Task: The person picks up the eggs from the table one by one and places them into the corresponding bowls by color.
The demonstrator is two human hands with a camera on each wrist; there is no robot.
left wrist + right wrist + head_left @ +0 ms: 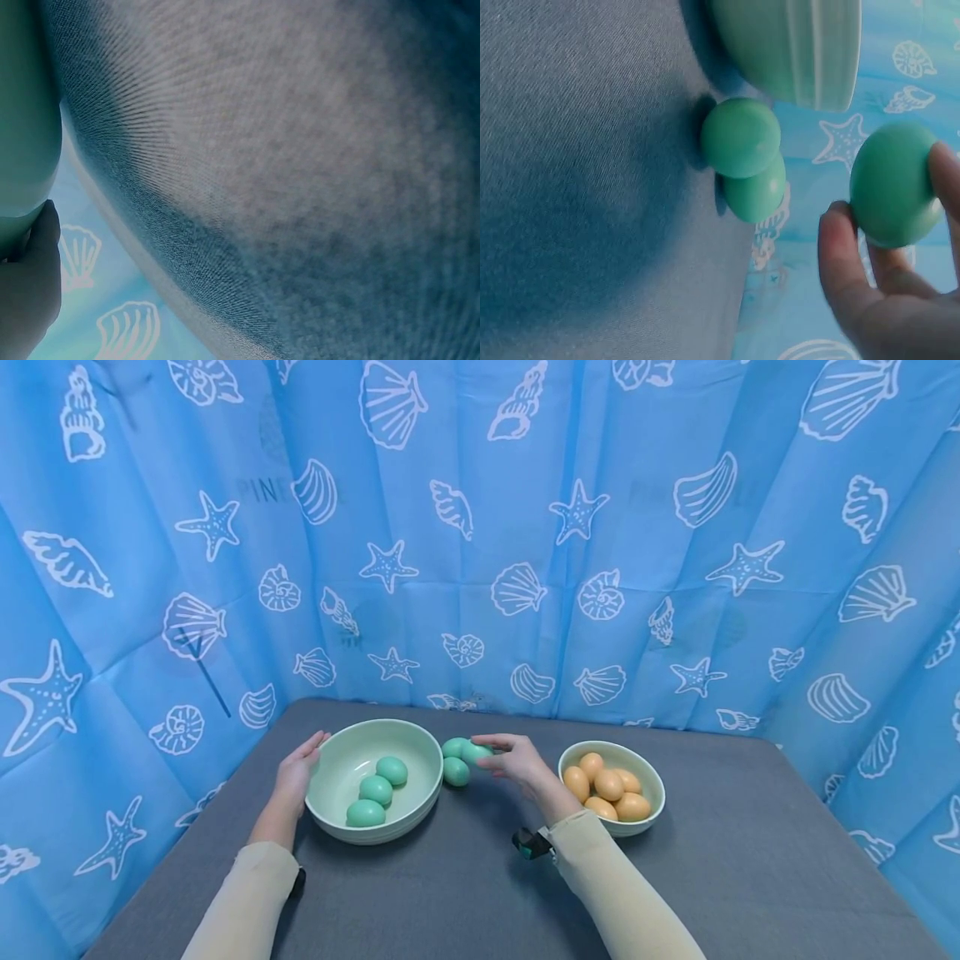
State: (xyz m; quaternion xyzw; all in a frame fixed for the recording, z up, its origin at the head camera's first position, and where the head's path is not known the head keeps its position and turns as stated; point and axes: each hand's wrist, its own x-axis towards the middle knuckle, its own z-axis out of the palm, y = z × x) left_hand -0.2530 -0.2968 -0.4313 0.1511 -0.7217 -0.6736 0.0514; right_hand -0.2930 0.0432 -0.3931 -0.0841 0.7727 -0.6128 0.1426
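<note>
My right hand [517,762] pinches a green egg [895,184] between thumb and fingertips, above the table. Below it, two more green eggs [740,138] lie against each other beside the large pale green bowl [429,806]. Inside that bowl rest three green eggs [375,790]. My left hand [295,774] touches the bowl's left side near the rim, its fingers fairly straight; the left wrist view catches only part of this hand [30,289] against the bowl wall [26,150].
To the right of my right forearm stands a smaller pale green bowl [658,810] holding several orange-tan eggs [608,784]. A grey cloth covers the table [465,893]. A blue curtain [480,527] with white shell prints hangs behind its back edge.
</note>
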